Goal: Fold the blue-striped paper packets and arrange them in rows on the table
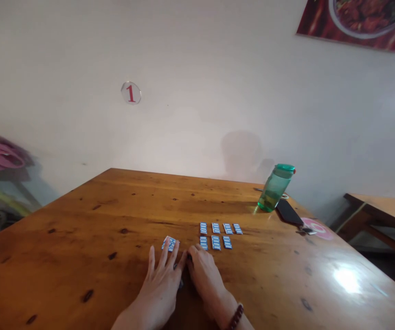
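Note:
My left hand (161, 286) lies palm down with its fingers spread on the table. Its fingertips reach over a loose cluster of small blue-and-white pieces (171, 244). Beside it, my right hand (206, 275) is closed, fingers curled down near the tip of the left index finger. Something small and dark shows at the right fingertips, too hidden to name. Another dark bit shows below the left palm. Just beyond my right hand, more blue-and-white pieces form small striped groups in two rows, an upper row (216, 228) and a lower row (216, 243).
Wooden table (122, 201) against a white wall. Back right, a green bottle (276, 188) stands beside a dark phone (288, 211), with keys (307, 229) and a pink round mat (323, 229) nearer the right edge. Another wooden table (386, 206) is farther right.

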`<state>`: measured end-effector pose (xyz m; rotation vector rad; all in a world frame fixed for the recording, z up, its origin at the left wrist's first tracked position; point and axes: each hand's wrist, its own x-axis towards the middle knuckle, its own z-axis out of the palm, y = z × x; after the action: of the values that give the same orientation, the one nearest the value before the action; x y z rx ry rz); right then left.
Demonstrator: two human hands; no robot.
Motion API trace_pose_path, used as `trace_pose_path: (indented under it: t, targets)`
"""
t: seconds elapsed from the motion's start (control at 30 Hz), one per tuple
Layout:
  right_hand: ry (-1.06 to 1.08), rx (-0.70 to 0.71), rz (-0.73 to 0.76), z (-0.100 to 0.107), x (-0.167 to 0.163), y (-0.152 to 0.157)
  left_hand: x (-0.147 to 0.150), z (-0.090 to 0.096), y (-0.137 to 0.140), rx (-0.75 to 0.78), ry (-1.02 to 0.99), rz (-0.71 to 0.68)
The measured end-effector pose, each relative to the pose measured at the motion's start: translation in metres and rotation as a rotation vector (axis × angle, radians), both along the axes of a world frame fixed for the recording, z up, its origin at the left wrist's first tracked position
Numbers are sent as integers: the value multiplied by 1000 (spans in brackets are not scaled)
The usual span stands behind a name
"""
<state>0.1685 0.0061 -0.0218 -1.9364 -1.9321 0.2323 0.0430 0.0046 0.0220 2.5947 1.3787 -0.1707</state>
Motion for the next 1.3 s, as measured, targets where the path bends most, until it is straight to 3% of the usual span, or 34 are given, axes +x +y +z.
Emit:
trace_pose_path:
  t: [0.1, 0.2, 0.33, 0.47, 0.57, 0.7, 0.97, 1.1, 1.3]
  targets:
    - [-12, 9, 3, 1, -1, -1, -1, -13, 7, 67, -92, 28]
    - [-13, 22, -15, 0, -2, -1, -1, -23, 18, 186, -247, 164]
    - [75, 76, -18, -2, 0, 1, -4, -21, 28, 174, -641, 281]
    - [502, 204, -27, 4, 3, 3, -5, -16, 29, 9, -1136, 354]
    - [898, 181, 1, 12, 2, 3, -1, -15, 29, -226, -1366, 360]
    - [1181, 158, 9, 16, -2, 3, 4, -14, 27, -459, -1466, 324]
    - [1288, 93, 42, 22, -6, -3, 7, -11, 23, -613, -1584, 425]
    - [1385, 22, 48, 24, -2, -6, 4, -9, 24, -580, -1621, 473]
    - [1422, 67, -18, 25, 3, -6, 2, -7, 25, -523, -1594, 498]
